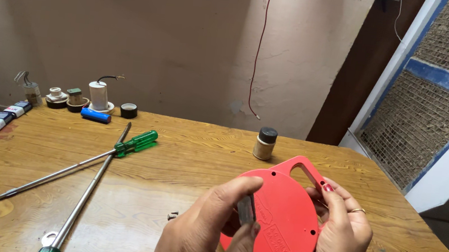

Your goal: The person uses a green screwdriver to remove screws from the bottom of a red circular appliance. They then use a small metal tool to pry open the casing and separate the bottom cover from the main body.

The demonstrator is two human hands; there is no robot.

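While the right hand (342, 233) grips the red plastic casing (280, 221) above the bench (199, 151), left hand (208, 230) pinches a small grey part (246, 209) against its back. Casing looks closed; both screwdrivers (64, 167) lie untouched, well apart.

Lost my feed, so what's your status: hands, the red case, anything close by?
Left hand pinching small grey part against red case. Right hand gripping case edge. Tiny screw beside left hand.
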